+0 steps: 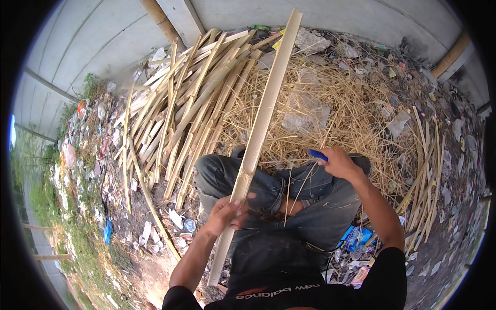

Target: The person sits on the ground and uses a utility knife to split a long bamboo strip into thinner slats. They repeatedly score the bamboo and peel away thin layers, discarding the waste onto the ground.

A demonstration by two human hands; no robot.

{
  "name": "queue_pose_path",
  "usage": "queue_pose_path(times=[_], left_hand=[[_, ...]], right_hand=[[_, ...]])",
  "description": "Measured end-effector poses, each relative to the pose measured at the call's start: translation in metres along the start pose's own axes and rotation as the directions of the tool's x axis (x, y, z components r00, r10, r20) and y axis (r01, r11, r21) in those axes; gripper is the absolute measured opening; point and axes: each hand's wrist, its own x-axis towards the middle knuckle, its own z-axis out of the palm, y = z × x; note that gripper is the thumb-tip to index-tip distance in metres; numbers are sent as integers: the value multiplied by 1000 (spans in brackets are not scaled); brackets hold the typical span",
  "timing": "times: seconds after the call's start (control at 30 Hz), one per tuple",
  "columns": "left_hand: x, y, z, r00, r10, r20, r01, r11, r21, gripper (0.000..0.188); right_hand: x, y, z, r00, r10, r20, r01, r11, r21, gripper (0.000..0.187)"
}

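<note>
My left hand (227,213) is closed around the lower part of a long split bamboo piece (263,106). The piece slants up and away to the right, its hollow inner face showing and a node a little above my fingers. In my right hand (341,164), over my right knee, is a blue-handled tool (317,154). Only the handle's end sticks out of the fist, so I cannot make out the tool's working end. The tool is apart from the bamboo. Thin bamboo shavings (288,199) lie across my crossed legs.
A big pile of split bamboo (191,103) lies ahead to the left. Pale shavings (356,108) heap up in front of me. Thin bamboo strips (426,175) lie at my right. Litter (356,237) covers the ground around my legs, and a panel wall (320,15) stands behind.
</note>
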Motion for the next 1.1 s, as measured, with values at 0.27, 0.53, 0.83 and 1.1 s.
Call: queue_pose_path(times=[0.27, 0.53, 0.83, 1.1], left_hand=[[14, -5, 11, 1000, -21, 13, 20, 998, 56, 54], [39, -3, 32, 993, -87, 77, 78, 989, 123, 48], [32, -18, 23, 983, -166, 71, 153, 975, 161, 40], [-13, -53, -4, 945, -285, 159, 255, 949, 186, 41]], right_hand=[[2, -19, -86, 757, -78, -649, -31, 987, -155, 44], [-12, -130, 4, 979, -166, -120, 168, 986, 2, 55], [24, -94, 21, 965, -149, -216, 137, 988, -72, 64], [41, -19, -28, 965, 102, -243, -127, 988, -90, 74]])
